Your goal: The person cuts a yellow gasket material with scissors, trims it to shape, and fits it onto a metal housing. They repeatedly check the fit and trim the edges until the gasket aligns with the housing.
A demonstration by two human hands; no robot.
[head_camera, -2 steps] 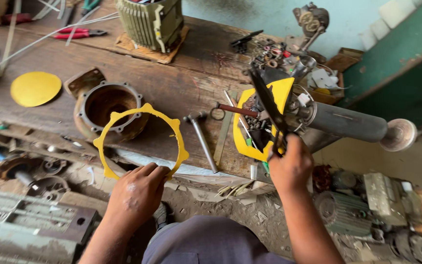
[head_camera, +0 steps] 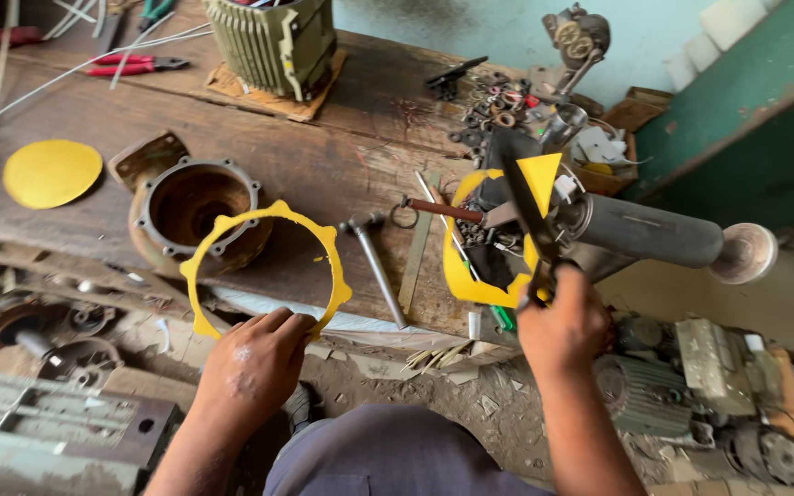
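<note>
- Yellow gasket ring (head_camera: pixel 264 269) is pinched at its lower rim by the closed left hand (head_camera: pixel 255 367), above the workbench edge (head_camera: pixel 342 165); thin lobes could be torn.
- Scissors (head_camera: pixel 527 207) are gripped by the closed right hand (head_camera: pixel 564 326), blades up; the ring could be nicked.

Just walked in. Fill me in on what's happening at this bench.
A person stands at a cluttered wooden workbench. The left hand holds up a yellow ring-shaped gasket with lobed edges, in front of a rusty round motor housing. The right hand grips black scissors, blades pointing up. A hammer and a yellow disc lie on the bench.
</note>
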